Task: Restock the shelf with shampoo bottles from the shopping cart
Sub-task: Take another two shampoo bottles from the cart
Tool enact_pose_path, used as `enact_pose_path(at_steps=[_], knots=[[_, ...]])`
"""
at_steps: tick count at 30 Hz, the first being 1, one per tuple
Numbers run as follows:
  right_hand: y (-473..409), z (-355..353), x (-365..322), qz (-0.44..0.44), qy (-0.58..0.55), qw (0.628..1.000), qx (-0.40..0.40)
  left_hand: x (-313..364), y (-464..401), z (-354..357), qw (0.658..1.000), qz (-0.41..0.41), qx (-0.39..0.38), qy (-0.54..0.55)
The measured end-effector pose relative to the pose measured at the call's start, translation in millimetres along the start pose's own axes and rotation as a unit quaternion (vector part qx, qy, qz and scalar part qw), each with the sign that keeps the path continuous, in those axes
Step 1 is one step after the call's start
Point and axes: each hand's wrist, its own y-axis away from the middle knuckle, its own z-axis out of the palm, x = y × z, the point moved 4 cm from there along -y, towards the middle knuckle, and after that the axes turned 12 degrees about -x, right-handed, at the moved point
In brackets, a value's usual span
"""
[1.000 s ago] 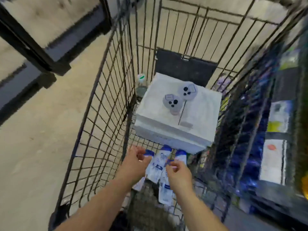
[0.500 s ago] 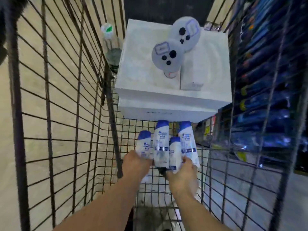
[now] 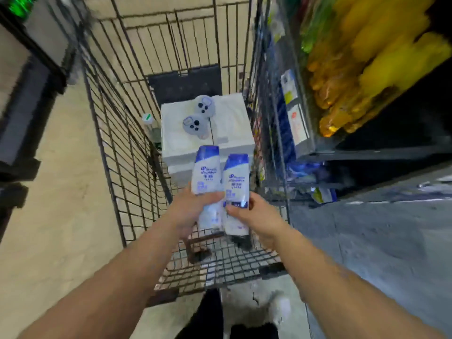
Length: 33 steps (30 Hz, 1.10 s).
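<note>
Seen from a head-worn camera looking down, two white plastic shampoo bottles with blue caps are held side by side above the near end of a black wire shopping cart (image 3: 115,133). The left-hand bottle (image 3: 205,172) is gripped low on its body by the left hand (image 3: 193,211), whose fingers are wrapped closed around it; further white plastic shows below the fingers, and whether that is a third bottle cannot be told. The right-hand bottle (image 3: 236,182) is clasped by the right hand (image 3: 254,216), with the thumb pressed across its lower front. The two bottles are touching or nearly so, and their long axes are pointed up and away from the body, caps leading, slightly fanned apart. Beyond them, on the cart floor, a stack of white cardboard boxes (image 3: 230,133) is seen with two grey round game-controller-like devices (image 3: 199,116) resting on top. The dark store shelf (image 3: 381,155), blurred and stocked with yellow packages (image 3: 367,69), lies to the right of the cart, so the right hand is judged the nearer one. The coming move is judged to be a lift clear of the cart wall and a swing rightward towards the shelf, caps kept upward.
</note>
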Motion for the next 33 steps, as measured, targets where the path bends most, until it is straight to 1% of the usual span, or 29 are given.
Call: enact_pose_path(at_steps=[2, 5, 9, 11, 14, 17, 18, 20, 23, 25, 29, 33], knots=[[43.1, -3.5, -16.4, -0.041, 0.003, 0.999, -0.009, 18.7, 32.7, 29.1, 0.999, 0.041, -0.023, -0.019], [116.9, -23.1, -23.7, -0.095, -0.003, 0.995, -0.01, 27.5, 79.7, 86.1, 0.993, 0.085, -0.066, -0.043], [245.5, -77.8, -11.9, -0.164, -0.012, 0.986, 0.006, 12.6, 127.0, 200.9, 0.978, 0.131, -0.145, -0.071], [317.7, -118.3, -2.4, -0.196, 0.0, 0.98, 0.037, 0.1, 145.6, 273.7, 0.967, 0.14, -0.195, -0.088], [427.9, -187.5, 15.2, -0.245, 0.013, 0.962, 0.12, -17.3, 170.1, 399.6, 0.936, 0.145, -0.308, -0.089], [521.8, -253.2, 29.4, -0.29, -0.015, 0.937, 0.196, -27.4, 194.7, 521.3, 0.893, 0.156, -0.412, -0.094], [547.0, -274.9, 33.6, -0.303, -0.022, 0.926, 0.224, -30.0, 198.6, 557.5, 0.881, 0.161, -0.433, -0.101], [589.6, -316.8, 40.2, -0.322, -0.027, 0.906, 0.273, -34.1, 197.4, 622.3, 0.869, 0.172, -0.45, -0.114], [636.5, -383.1, 51.9, -0.342, -0.044, 0.877, 0.336, -41.2, 190.2, 713.2, 0.841, 0.18, -0.491, -0.137], [660.6, -427.9, 56.8, -0.341, -0.055, 0.863, 0.369, -46.2, 177.9, 766.0, 0.832, 0.182, -0.503, -0.144], [690.5, -529.3, 53.7, -0.347, -0.057, 0.85, 0.392, -48.0, 134.6, 868.4, 0.823, 0.162, -0.524, -0.15], [712.4, -640.1, 25.6, -0.357, -0.076, 0.839, 0.404, -23.8, 84.2, 975.7, 0.815, 0.165, -0.532, -0.161]])
